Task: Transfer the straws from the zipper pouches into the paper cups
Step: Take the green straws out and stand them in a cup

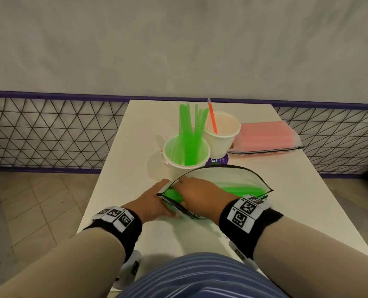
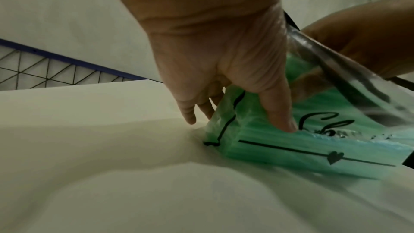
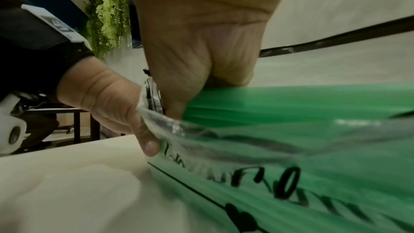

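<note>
A clear zipper pouch (image 1: 232,175) with black lettering lies open on the table's near part, with green straws (image 1: 241,188) inside. My left hand (image 1: 153,203) grips its left end, thumb (image 2: 280,116) pressed on the front and fingers behind. My right hand (image 1: 198,194) reaches into the pouch mouth, fingers curled on the green straws (image 3: 291,104); its fingertips are hidden. Behind stand two paper cups: the left cup (image 1: 174,171) holds several green straws (image 1: 187,130), the right cup (image 1: 219,143) one orange straw (image 1: 212,119).
A second zipper pouch (image 1: 266,136) full of pink straws lies flat at the back right, touching the right cup. The white table (image 1: 131,151) is narrow, with a wire mesh fence (image 1: 49,134) behind it and tiled floor on both sides.
</note>
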`<control>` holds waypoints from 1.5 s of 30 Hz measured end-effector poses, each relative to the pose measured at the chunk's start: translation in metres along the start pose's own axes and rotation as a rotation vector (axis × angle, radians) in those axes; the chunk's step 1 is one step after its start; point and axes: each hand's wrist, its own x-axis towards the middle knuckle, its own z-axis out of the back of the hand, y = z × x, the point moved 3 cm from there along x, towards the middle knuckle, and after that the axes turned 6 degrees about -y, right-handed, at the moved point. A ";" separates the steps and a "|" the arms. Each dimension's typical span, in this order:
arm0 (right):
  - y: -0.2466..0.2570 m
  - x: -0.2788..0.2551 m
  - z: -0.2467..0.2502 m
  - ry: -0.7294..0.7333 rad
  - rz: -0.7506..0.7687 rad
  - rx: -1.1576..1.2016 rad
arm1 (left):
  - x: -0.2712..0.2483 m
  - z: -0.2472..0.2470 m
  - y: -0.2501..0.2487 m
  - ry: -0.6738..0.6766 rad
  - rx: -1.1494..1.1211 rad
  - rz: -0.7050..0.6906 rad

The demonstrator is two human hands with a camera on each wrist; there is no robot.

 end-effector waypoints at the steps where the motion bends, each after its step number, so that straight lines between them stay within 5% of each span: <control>1: 0.001 -0.001 0.003 -0.017 0.002 0.010 | 0.001 0.000 0.004 -0.009 -0.025 0.011; 11: 0.000 -0.007 0.040 -0.035 -0.051 0.043 | 0.005 0.004 0.017 0.019 -0.165 0.108; 17: -0.005 -0.011 0.105 0.029 -0.102 0.312 | 0.001 0.023 0.019 0.237 0.023 0.196; 21: -0.018 -0.020 0.159 -0.163 -0.203 0.710 | 0.003 0.050 0.014 0.201 0.120 0.300; 25: -0.029 -0.014 0.204 -0.452 -0.163 1.172 | 0.021 0.076 0.005 -0.087 0.026 0.279; 30: -0.041 0.012 0.234 -0.841 -0.103 1.437 | 0.041 0.076 -0.037 -0.201 -0.076 0.149; 33: -0.036 0.031 0.225 -0.943 -0.103 1.487 | 0.056 0.065 -0.058 -0.214 -0.017 0.093; 40: -0.042 0.072 0.134 -0.780 -0.364 1.219 | 0.078 0.044 -0.062 -0.249 0.043 0.110; 45: -0.055 0.092 0.086 -0.498 -0.492 1.011 | 0.092 0.042 -0.039 -0.242 0.055 0.073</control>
